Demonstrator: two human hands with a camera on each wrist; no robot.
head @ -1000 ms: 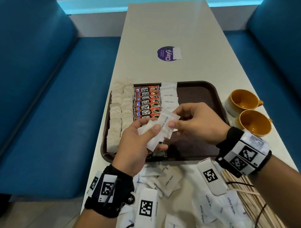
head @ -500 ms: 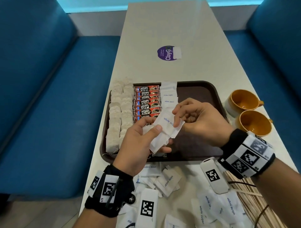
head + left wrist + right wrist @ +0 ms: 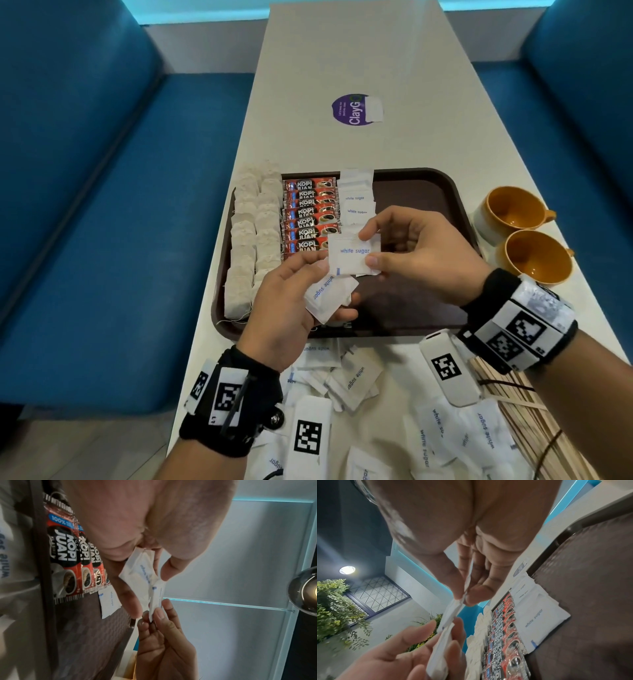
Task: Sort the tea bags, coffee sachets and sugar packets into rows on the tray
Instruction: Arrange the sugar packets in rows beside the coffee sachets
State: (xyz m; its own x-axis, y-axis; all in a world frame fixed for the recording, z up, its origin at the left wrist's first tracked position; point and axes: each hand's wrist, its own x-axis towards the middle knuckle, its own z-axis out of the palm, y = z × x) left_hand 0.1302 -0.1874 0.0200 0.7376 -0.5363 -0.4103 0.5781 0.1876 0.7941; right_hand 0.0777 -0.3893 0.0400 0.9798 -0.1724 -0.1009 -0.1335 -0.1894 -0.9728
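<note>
**Sugar packet pinched over the tray, ready to join its row**

Nearest me, loose sugar packets (image 3: 356,380) lie scattered on the worktop (image 3: 394,137), each printed "white sugar" in blue. My left hand (image 3: 291,308) curls round a small stack of packets (image 3: 329,294) above the tray's near edge. My right hand (image 3: 421,257) pinches a single sugar packet (image 3: 352,255) by its right edge, thumb below and forefinger above, its label facing up.

I judge these packets light, thin and soft: paper that bends and slides, with loose grains shifting inside. An edge pinch suits them; a hard squeeze might crease or burst a seam.

Beyond the hands, the brown tray (image 3: 445,192) carries three rows: unlabelled tea bags (image 3: 255,233) on the left, red coffee sachets (image 3: 310,216) reading "KOPI JUAN" in the middle, and the sugar row (image 3: 356,198) on the right, only partly filled.

Farther up the worktop, a purple sticker (image 3: 352,109) reads "ClayG".
</note>
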